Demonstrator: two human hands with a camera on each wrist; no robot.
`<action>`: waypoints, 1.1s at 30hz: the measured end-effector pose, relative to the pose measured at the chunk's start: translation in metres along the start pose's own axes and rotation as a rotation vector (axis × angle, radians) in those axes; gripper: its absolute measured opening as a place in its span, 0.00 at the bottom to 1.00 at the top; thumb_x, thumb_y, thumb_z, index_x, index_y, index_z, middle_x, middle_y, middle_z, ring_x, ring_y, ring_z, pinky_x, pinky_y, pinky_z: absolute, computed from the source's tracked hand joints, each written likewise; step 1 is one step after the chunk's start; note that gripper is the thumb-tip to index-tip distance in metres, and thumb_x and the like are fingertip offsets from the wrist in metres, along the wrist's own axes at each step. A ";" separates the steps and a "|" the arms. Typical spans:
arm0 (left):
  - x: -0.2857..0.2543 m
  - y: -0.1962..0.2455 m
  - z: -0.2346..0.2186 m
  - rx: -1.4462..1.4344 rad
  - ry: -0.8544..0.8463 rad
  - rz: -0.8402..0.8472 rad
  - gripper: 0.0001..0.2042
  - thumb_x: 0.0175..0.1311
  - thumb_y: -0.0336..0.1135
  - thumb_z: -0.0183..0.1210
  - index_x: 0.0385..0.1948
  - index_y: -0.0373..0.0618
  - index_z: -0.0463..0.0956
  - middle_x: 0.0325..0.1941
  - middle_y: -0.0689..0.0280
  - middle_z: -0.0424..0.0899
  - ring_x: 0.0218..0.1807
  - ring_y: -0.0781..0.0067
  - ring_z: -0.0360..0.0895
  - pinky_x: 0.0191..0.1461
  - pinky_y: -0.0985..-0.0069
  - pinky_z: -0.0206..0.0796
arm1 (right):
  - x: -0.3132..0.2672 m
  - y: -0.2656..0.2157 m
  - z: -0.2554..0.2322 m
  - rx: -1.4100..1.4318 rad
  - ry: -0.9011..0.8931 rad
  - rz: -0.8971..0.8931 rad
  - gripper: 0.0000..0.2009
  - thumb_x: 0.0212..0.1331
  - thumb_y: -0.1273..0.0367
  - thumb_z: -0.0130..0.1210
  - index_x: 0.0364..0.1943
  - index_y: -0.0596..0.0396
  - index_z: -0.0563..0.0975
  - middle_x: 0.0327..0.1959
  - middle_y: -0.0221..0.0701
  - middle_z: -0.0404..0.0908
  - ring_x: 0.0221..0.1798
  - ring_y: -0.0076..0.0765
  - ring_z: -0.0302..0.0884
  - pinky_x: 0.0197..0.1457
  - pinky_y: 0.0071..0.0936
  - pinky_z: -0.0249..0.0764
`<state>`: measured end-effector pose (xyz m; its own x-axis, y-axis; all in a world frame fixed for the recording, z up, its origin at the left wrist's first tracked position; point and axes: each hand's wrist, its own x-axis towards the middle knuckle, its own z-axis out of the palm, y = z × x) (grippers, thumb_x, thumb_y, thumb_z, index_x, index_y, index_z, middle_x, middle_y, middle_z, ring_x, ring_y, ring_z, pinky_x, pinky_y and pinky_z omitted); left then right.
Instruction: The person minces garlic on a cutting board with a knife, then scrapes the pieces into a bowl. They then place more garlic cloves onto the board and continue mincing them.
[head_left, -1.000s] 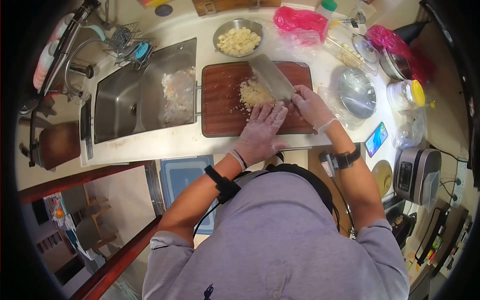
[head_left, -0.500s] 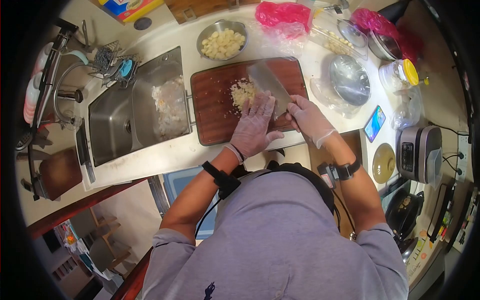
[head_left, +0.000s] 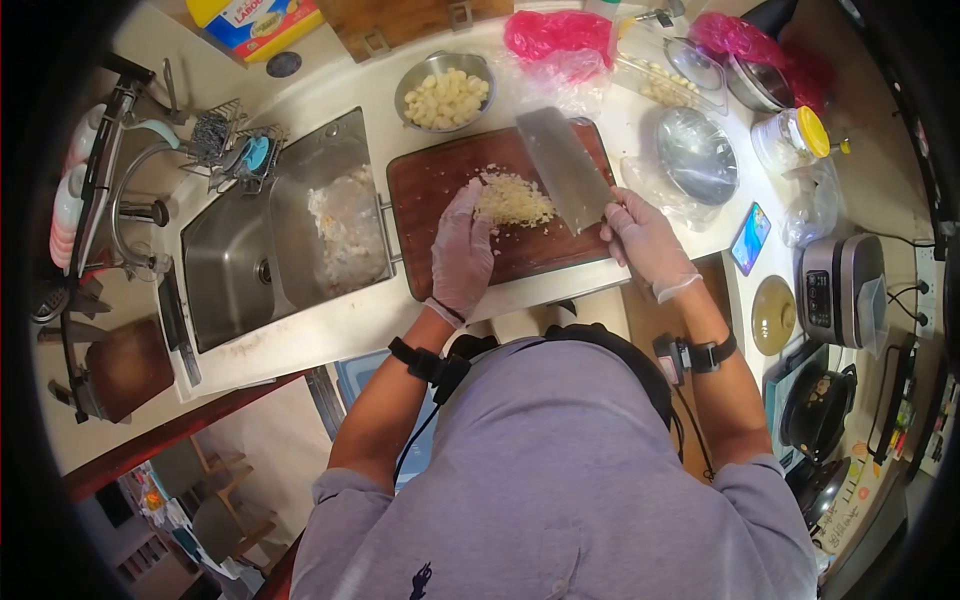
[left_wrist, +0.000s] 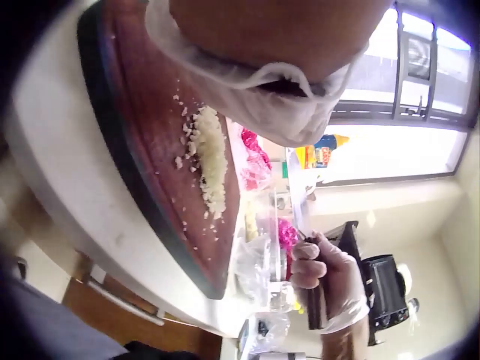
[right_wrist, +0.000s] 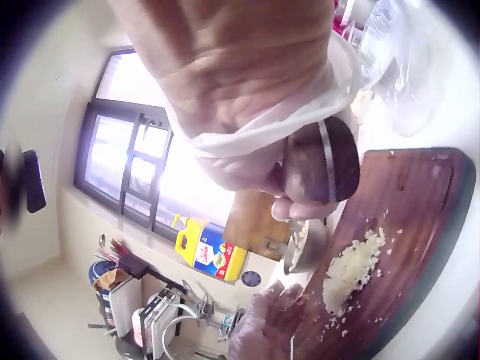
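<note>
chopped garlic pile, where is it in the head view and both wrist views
Head: chopped garlic is above center, between the left hand and the cleaver.
Left wrist: left of center.
Right wrist: lower right.
Shared landmark: the reddish-brown cutting board under it.

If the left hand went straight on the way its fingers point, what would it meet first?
Left hand: probably stray bits at the edge of the chopped pile, then the metal bowl beyond the board. Its height is unclear, so it might pass over the bits.
</note>
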<state>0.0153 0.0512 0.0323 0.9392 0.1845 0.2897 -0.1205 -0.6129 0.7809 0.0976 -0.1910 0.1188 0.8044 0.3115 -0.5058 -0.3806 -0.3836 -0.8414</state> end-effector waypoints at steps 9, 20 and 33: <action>0.017 0.008 -0.008 -1.513 -0.366 -0.875 0.43 0.71 0.69 0.36 0.70 0.32 0.56 0.71 0.45 0.66 0.68 0.49 0.69 0.74 0.56 0.59 | 0.026 -0.007 0.049 0.361 -0.158 -0.052 0.26 0.75 0.68 0.42 0.76 0.49 0.58 0.27 0.23 0.70 0.24 0.19 0.66 0.28 0.19 0.68; 0.009 -0.007 -0.007 -2.045 -0.354 -0.940 0.45 0.72 0.69 0.31 0.70 0.29 0.52 0.71 0.44 0.65 0.74 0.46 0.61 0.77 0.51 0.54 | -0.001 0.013 0.027 0.146 -0.257 0.109 0.26 0.74 0.69 0.44 0.75 0.50 0.60 0.27 0.24 0.71 0.20 0.19 0.65 0.25 0.19 0.68; 0.013 -0.015 0.002 -0.951 -0.172 -0.559 0.30 0.77 0.52 0.45 0.68 0.35 0.61 0.70 0.52 0.69 0.73 0.53 0.63 0.74 0.58 0.57 | -0.051 0.025 -0.028 -0.077 0.017 0.120 0.22 0.71 0.68 0.52 0.68 0.55 0.70 0.29 0.29 0.77 0.26 0.21 0.72 0.31 0.20 0.70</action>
<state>0.0299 0.0610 0.0232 0.9613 0.0960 -0.2581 0.2054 0.3746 0.9042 0.0603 -0.2412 0.1285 0.7629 0.2446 -0.5985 -0.4394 -0.4829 -0.7575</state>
